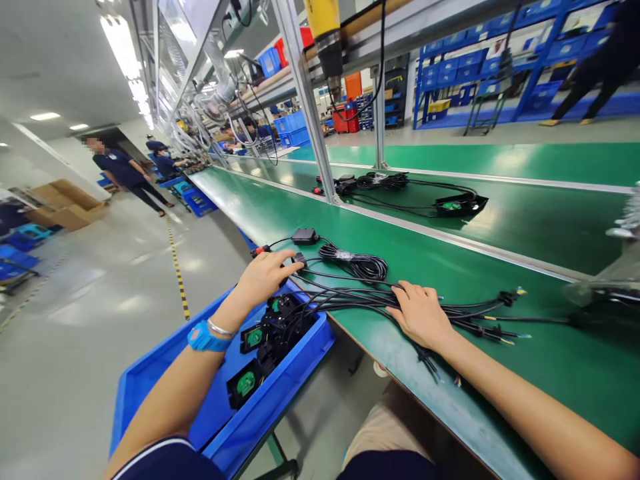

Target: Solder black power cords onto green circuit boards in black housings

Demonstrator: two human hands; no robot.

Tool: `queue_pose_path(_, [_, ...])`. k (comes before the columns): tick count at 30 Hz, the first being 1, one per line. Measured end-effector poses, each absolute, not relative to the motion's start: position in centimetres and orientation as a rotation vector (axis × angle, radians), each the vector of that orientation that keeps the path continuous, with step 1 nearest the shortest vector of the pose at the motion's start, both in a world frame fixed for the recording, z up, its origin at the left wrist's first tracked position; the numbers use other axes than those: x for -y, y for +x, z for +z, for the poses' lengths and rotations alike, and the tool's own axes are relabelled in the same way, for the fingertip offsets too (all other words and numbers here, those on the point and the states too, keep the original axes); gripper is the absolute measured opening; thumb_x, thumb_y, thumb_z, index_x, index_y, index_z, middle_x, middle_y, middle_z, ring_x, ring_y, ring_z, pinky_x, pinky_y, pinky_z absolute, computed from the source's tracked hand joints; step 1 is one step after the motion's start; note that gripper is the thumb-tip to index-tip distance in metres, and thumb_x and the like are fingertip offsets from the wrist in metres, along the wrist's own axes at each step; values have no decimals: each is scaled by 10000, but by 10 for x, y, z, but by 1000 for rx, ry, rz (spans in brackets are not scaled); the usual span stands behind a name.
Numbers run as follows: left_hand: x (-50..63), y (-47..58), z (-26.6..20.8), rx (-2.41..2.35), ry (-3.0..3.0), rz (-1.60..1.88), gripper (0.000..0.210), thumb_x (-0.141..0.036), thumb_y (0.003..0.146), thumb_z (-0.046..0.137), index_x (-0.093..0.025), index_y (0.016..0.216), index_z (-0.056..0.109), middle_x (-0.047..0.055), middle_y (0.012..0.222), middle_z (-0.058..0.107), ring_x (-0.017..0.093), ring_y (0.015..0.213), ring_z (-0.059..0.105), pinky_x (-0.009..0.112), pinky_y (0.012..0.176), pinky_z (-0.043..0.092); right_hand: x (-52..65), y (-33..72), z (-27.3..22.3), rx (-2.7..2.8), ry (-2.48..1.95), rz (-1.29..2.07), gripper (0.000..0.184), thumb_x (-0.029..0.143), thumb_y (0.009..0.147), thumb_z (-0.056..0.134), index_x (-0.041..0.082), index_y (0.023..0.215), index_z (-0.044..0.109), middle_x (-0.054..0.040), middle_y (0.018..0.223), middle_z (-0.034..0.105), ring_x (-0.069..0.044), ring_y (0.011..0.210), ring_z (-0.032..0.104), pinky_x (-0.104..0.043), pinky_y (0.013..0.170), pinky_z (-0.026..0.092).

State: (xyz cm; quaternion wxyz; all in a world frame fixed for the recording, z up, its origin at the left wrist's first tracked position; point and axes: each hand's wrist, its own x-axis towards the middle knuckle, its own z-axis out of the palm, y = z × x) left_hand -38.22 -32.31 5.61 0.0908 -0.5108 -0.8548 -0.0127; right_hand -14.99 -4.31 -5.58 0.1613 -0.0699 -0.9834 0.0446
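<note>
Black cables (357, 297) are running from the blue bin (273, 410) across the near part of the green bench (465, 273), with thin coloured wire ends (521, 291) showing at the right. Your right hand (420, 315) is resting palm down on the bundle, thumb set apart from the fingers; your left hand (267, 273) is reaching to a small black part (299, 261) at the bench edge, but whether it is pinching it I cannot tell. You are probably best served by keeping the right palm light and steady, and by not tugging the green-centred housings (255, 337) lying in the bin. Coiled cable (357, 262) is sitting just beyond the bundle, likely to snag; a metal post (313, 113) is standing behind, and a yellow power tool (325, 37) is hanging above.
</note>
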Motion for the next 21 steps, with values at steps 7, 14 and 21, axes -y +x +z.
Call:
queue_pose_path(7, [336,-383,11,2926,-1621,-16,704,4,621,416,-263,1255,571,30,1189,650,179,990,646,264,853,514,39,-143,-43,2841,50,287,465,380,862,505,258,1310,514,-110,1327,503,-271,1158,483,-419,934,343])
queue_pose_path(14, [332,-376,32,2939,-1564,-167,554,-158,660,518,-129,1211,565,126,1142,633,277,1030,619,408,922,497,5,-110,-9,2962,-74,300,666,446,810,560,150,1390,420,-155,1238,569,-301,1079,520,-439,878,408])
queue_pose_path(21, [246,-294,28,2523,-1919,-655,356,-341,898,461,-184,1211,523,100,1218,542,211,1142,525,359,1011,429,-9,-58,-6,3032,-307,328,525,355,826,583,127,1295,524,-141,1142,619,-293,1012,534,-435,880,433])
